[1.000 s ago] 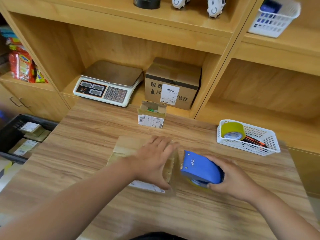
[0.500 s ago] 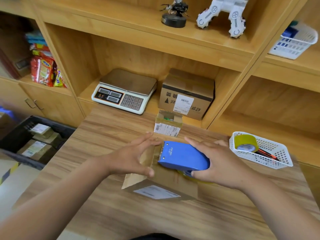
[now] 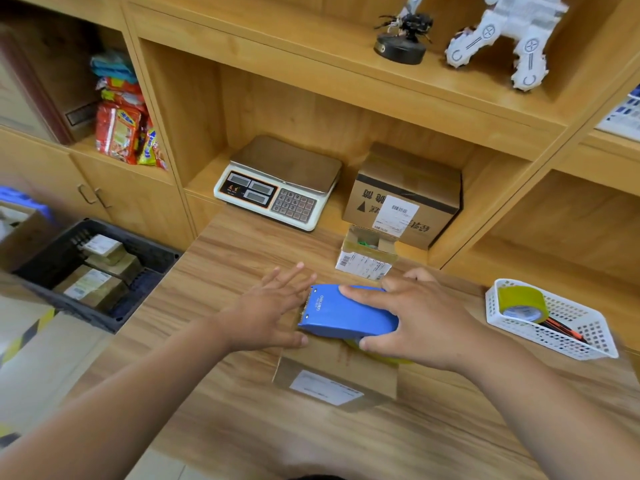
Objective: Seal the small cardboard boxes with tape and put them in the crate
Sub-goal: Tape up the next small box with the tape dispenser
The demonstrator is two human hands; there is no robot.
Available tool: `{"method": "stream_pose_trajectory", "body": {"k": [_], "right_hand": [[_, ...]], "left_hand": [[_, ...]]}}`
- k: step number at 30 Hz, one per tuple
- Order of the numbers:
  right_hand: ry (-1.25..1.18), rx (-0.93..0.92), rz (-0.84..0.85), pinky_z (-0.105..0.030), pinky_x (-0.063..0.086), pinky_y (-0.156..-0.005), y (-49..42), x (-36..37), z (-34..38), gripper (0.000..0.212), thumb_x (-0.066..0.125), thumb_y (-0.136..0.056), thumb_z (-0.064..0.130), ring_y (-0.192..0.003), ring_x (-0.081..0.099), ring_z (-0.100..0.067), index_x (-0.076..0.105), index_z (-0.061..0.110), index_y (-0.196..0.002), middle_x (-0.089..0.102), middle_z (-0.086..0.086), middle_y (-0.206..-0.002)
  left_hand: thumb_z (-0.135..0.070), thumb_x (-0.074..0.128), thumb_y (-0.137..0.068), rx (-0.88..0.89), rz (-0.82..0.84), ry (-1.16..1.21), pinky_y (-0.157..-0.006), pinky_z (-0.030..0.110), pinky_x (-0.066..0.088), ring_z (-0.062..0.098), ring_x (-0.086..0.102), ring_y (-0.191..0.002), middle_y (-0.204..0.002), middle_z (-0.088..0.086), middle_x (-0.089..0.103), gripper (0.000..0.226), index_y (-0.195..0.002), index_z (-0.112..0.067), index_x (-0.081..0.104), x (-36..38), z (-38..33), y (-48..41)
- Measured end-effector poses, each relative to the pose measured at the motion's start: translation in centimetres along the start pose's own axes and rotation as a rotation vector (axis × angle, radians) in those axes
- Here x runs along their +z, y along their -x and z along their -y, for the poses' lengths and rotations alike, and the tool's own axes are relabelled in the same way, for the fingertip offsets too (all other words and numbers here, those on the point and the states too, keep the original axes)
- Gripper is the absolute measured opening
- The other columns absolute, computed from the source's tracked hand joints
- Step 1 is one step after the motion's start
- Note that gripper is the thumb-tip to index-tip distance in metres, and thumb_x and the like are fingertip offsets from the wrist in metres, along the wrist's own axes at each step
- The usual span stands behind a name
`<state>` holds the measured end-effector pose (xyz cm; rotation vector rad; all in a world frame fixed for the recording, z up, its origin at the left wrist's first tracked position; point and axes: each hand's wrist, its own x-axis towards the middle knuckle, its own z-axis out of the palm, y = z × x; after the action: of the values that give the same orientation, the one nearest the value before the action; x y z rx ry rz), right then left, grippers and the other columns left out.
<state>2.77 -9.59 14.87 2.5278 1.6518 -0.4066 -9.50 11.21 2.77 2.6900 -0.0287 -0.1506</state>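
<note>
A small cardboard box [image 3: 337, 375] with a white label on its near side lies on the wooden table [image 3: 225, 410]. My right hand [image 3: 415, 323] grips a blue tape dispenser [image 3: 346, 315] that rests on the box's top. My left hand [image 3: 273, 310] lies flat with spread fingers on the box's left end, touching the dispenser's toothed end. A second small box [image 3: 367, 254], its top open, stands further back. A black crate [image 3: 90, 268] with several sealed boxes sits low at the left.
A white basket [image 3: 554, 327] with a tape roll [image 3: 523, 303] stands at the right. In the shelf behind are a weighing scale [image 3: 277, 185] and a larger labelled carton [image 3: 405, 199]. Snack packets [image 3: 121, 129] fill the left shelf; figurines stand above.
My right hand has carried the dispenser from the box's right end up onto its top and leftward. My left hand has shifted to the box's left end. The view has tilted upward.
</note>
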Motion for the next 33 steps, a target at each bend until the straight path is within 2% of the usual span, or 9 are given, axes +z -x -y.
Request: {"method": "stream_pose_trajectory", "body": {"k": [5, 10, 13, 15, 18, 21, 26, 30, 33], "right_hand": [[0.018, -0.017, -0.002, -0.024, 0.018, -0.078, -0.1, -0.4, 0.5, 0.064, 0.046, -0.084, 0.068, -0.101, 0.026, -0.015, 0.012, 0.064, -0.138, 0.039, 0.014, -0.101], [0.036, -0.028, -0.018, -0.025, 0.02, -0.076, 0.3, -0.4, 0.1, 0.066, 0.044, -0.084, 0.068, -0.099, 0.027, -0.016, 0.009, 0.063, -0.139, 0.042, 0.013, -0.104], [0.032, -0.032, -0.022, -0.026, 0.023, -0.073, 0.8, -0.2, -0.5, 0.067, 0.043, -0.083, 0.07, -0.098, 0.029, -0.017, 0.006, 0.064, -0.138, 0.042, 0.014, -0.103], [0.02, -0.04, -0.016, -0.021, 0.024, -0.07, 1.2, 0.0, -1.0, 0.067, 0.043, -0.082, 0.07, -0.096, 0.029, -0.017, 0.005, 0.066, -0.137, 0.041, 0.016, -0.1], [-0.002, -0.034, -0.009, -0.014, 0.02, -0.063, 2.0, 0.2, -1.8, 0.068, 0.046, -0.081, 0.07, -0.094, 0.029, -0.016, 0.006, 0.067, -0.136, 0.039, 0.017, -0.094], [-0.03, -0.025, -0.009, -0.017, 0.02, -0.059, 2.4, 0.4, -2.6, 0.068, 0.048, -0.08, 0.069, -0.092, 0.031, -0.015, 0.008, 0.069, -0.135, 0.041, 0.018, -0.092], [-0.109, 0.025, -0.011, -0.017, 0.031, -0.077, 5.0, 0.7, -6.7, 0.061, 0.053, -0.073, 0.067, -0.093, 0.034, -0.01, 0.02, 0.075, -0.124, 0.044, 0.033, -0.095], [-0.196, 0.072, 0.003, -0.015, 0.031, -0.081, 8.8, 1.6, -10.7, 0.062, 0.06, -0.072, 0.059, -0.095, 0.032, -0.001, 0.025, 0.078, -0.12, 0.049, 0.033, -0.102], [-0.222, 0.077, -0.001, -0.017, 0.032, -0.086, 10.7, 2.3, -12.5, 0.065, 0.066, -0.073, 0.053, -0.098, 0.032, -0.001, 0.026, 0.079, -0.117, 0.043, 0.04, -0.107]], "left_hand": [[-0.087, 0.019, -0.069, 0.016, 0.047, -0.054, -0.115, 0.024, -0.016, -0.011, -0.028, -0.134, -0.151, -0.023, -0.015, 0.096, -0.147, -0.036, 0.001, 0.6, 0.9, 0.0], [-0.071, 0.039, -0.07, -0.001, 0.059, 0.146, -0.108, 0.007, -0.014, -0.034, -0.022, -0.114, -0.143, -0.032, -0.012, 0.086, -0.142, -0.039, 0.006, 0.4, 0.4, -0.1], [-0.05, 0.061, -0.084, -0.022, 0.046, 0.166, -0.116, 0.017, -0.008, -0.024, -0.013, -0.127, -0.147, -0.026, -0.006, 0.082, -0.149, -0.03, 0.016, 0.7, 0.4, -0.4], [-0.038, 0.065, -0.087, -0.031, 0.047, 0.18, -0.113, 0.013, -0.01, -0.016, -0.007, -0.133, -0.147, -0.026, -0.005, 0.079, -0.149, -0.028, 0.017, 0.9, 0.2, -0.6], [-0.035, 0.067, -0.087, -0.024, 0.038, 0.196, -0.107, 0.007, -0.012, -0.011, -0.006, -0.136, -0.146, -0.027, -0.004, 0.08, -0.149, -0.027, 0.017, 1.4, -0.5, -1.1], [-0.036, 0.067, -0.086, -0.027, 0.043, 0.205, -0.114, 0.015, -0.007, -0.009, -0.004, -0.138, -0.145, -0.029, -0.004, 0.084, -0.147, -0.033, 0.01, 1.9, -0.9, -1.7], [-0.035, 0.069, -0.085, -0.027, 0.052, 0.231, -0.109, 0.009, -0.009, -0.008, -0.002, -0.14, -0.153, -0.026, -0.002, 0.085, -0.138, -0.052, 0.005, 2.2, -0.7, -1.9], [-0.034, 0.068, -0.085, -0.033, 0.064, 0.218, -0.11, 0.012, -0.006, -0.006, -0.002, -0.141, -0.154, -0.024, -0.002, 0.085, -0.14, -0.049, 0.006, 2.1, -0.9, -2.1], [-0.035, 0.068, -0.085, -0.038, 0.084, 0.196, -0.108, 0.009, -0.006, -0.009, -0.005, -0.14, -0.153, -0.027, -0.003, 0.085, -0.141, -0.049, 0.005, 2.1, -0.9, -2.0]]}}
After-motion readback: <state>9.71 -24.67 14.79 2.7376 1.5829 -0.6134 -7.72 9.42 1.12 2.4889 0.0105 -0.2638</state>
